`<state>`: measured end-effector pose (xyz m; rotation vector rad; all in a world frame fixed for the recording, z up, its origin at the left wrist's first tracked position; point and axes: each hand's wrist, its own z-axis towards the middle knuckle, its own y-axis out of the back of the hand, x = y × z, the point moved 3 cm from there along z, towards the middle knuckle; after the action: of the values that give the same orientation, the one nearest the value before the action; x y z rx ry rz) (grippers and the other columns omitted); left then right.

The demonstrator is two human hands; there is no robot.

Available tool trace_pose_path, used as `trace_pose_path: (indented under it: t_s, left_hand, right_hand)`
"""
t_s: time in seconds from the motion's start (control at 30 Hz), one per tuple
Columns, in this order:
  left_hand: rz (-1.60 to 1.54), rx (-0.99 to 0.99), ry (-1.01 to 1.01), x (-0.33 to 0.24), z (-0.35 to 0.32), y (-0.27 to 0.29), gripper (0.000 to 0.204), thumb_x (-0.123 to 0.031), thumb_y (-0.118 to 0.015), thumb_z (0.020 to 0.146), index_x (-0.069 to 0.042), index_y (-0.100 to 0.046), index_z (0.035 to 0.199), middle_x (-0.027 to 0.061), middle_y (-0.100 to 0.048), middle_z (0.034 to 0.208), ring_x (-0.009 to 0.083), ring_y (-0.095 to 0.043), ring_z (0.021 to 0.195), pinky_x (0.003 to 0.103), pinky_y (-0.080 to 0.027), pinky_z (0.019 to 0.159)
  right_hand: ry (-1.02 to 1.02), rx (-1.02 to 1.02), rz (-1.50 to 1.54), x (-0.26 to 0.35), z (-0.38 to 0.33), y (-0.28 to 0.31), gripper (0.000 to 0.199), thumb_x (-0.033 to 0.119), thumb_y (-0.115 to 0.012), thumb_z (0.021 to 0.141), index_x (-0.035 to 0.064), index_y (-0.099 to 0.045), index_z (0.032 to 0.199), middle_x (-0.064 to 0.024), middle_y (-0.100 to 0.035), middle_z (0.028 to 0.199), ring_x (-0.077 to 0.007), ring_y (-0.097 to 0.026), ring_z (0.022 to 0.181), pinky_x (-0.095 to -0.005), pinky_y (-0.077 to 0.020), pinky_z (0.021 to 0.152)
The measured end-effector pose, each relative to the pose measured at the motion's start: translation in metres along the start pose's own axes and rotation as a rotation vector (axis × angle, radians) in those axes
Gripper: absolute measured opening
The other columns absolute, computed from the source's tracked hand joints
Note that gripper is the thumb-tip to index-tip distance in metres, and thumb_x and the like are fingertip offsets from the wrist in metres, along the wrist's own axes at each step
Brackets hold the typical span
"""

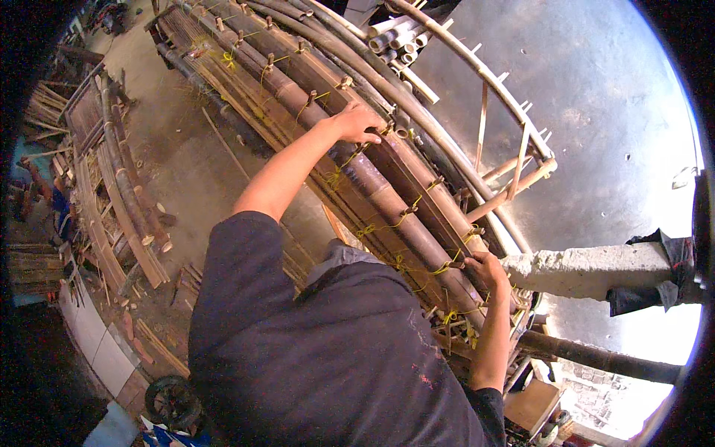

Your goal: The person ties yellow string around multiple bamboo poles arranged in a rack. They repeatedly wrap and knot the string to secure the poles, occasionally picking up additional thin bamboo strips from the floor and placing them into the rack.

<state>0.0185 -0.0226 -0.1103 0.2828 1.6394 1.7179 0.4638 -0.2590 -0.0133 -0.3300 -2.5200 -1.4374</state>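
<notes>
A thick bamboo pole (383,195) runs diagonally from upper left to lower right before me. Short wooden pegs (410,211) tied with yellow cord (333,177) stand in rows along it. My left hand (359,123) reaches over the pole around its middle, fingers closed on a small peg at the far row. Further down to the right, my right hand (489,270) has its fingers pinched at another peg near the pole's lower end. Thin bamboo slats (287,141) lie along the near side, bound by the yellow cord. My fingers partly cover both pegs.
Long bamboo poles (357,63) lie behind the work, with cut bamboo tubes (406,45) stacked beyond. A bamboo frame (514,179) leans at the far right, near a concrete post (588,270). Bamboo strips (112,216) and a wheel (172,400) are on the left.
</notes>
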Motion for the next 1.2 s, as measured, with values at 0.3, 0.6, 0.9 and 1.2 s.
trace_pose_path:
  t_s: [0.3,0.6,0.9,1.2]
  left_hand:
    - [-0.099,-0.037,0.190,-0.088,0.028,0.062,0.041,-0.037,-0.064,0.085,-0.003,-0.064,0.108,0.0197,-0.064,0.110,0.0381,-0.059,0.105,0.048,-0.045,0.092]
    - [-0.440,0.250,-0.426,-0.412,0.080,-0.038,0.036,-0.024,-0.059,0.089,-0.001,-0.062,0.117,0.0218,-0.063,0.116,0.0368,-0.057,0.112,0.043,-0.044,0.099]
    - [-0.295,0.301,-0.434,-0.493,0.090,-0.153,0.026,-0.021,-0.063,0.086,-0.005,-0.063,0.106,0.0204,-0.067,0.098,0.0393,-0.063,0.094,0.049,-0.049,0.083]
    - [-0.265,0.679,-0.456,-0.495,0.125,-0.129,0.029,-0.028,-0.057,0.093,-0.006,-0.066,0.110,0.0183,-0.066,0.109,0.0339,-0.062,0.104,0.042,-0.047,0.090]
  right_hand:
    - [0.037,-0.440,-0.160,-0.041,-0.018,-0.033,0.047,0.041,-0.064,0.087,0.0085,-0.061,0.121,-0.0184,-0.058,0.123,-0.0394,-0.052,0.114,-0.0474,-0.0421,0.094]
    - [-0.134,-0.741,1.223,-0.036,-0.098,-0.138,0.029,0.027,-0.058,0.095,0.0007,-0.064,0.107,-0.0107,-0.067,0.093,-0.0152,-0.061,0.084,-0.0303,-0.0491,0.076]
    - [-0.087,-0.797,2.645,-0.074,-0.128,-0.174,0.035,0.031,-0.055,0.097,0.0047,-0.059,0.120,-0.0037,-0.062,0.094,-0.0137,-0.058,0.083,-0.0294,-0.0500,0.077]
    - [-0.036,-0.650,2.770,-0.093,-0.129,-0.170,0.034,0.031,-0.055,0.096,0.0031,-0.061,0.113,-0.0017,-0.062,0.093,-0.0126,-0.058,0.082,-0.0289,-0.0502,0.078]
